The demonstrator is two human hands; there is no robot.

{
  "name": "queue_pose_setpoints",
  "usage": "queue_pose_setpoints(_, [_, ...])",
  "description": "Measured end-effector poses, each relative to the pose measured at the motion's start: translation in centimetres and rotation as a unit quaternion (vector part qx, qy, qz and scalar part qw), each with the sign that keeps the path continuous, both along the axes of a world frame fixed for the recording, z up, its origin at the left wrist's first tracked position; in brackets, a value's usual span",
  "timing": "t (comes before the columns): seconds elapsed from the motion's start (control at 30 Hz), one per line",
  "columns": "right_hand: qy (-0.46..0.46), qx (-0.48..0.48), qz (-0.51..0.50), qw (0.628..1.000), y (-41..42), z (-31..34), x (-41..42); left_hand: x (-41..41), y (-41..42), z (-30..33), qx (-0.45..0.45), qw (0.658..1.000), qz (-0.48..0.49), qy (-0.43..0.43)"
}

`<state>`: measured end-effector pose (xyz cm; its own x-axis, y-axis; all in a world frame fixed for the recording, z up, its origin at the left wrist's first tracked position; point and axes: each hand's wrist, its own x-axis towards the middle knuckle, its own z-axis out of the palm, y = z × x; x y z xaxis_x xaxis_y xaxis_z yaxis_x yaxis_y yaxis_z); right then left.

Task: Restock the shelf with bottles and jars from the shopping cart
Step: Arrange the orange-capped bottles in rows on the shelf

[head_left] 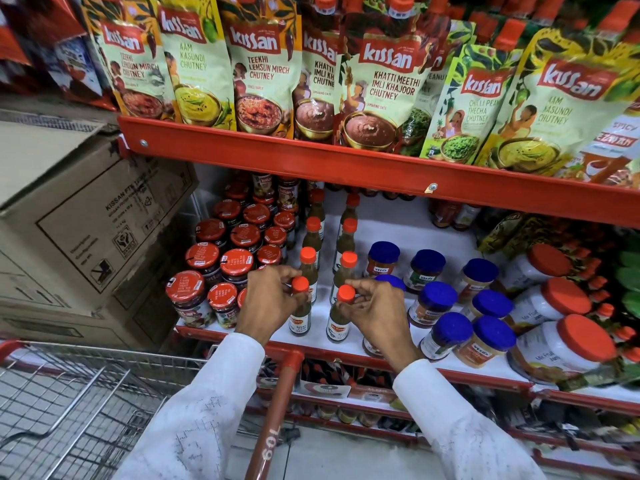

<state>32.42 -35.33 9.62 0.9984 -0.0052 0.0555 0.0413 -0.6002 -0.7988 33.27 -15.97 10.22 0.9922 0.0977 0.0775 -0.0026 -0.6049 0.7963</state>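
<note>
You hold two green chilli sauce bottles by their orange caps — the left bottle (300, 308) and the right bottle (341, 315) stand at the near edge of the white shelf (398, 233), each heading its own row running far back. Your left hand (268, 299) and right hand (375, 313) are each pinched on a cap, likely to square the fronts. Red-lidded jam jars (221, 268) crowd the left; blue-lidded jars (446, 306) sit right. The shopping cart (86, 403) waits near left.
</note>
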Motion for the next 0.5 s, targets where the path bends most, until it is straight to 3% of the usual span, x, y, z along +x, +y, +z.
queue_pose_setpoints(0.27, [0.02,0.013,0.001,1.0,-0.6,0.2,-0.1,-0.4,-0.3,0.3,0.017,1.0,-0.01,0.0])
queue_pose_setpoints(0.5, [0.049,-0.007,-0.026,0.998,-4.6,1.7,-2.3,-1.5,-3.0,2.3,0.171,0.98,-0.012,-0.097])
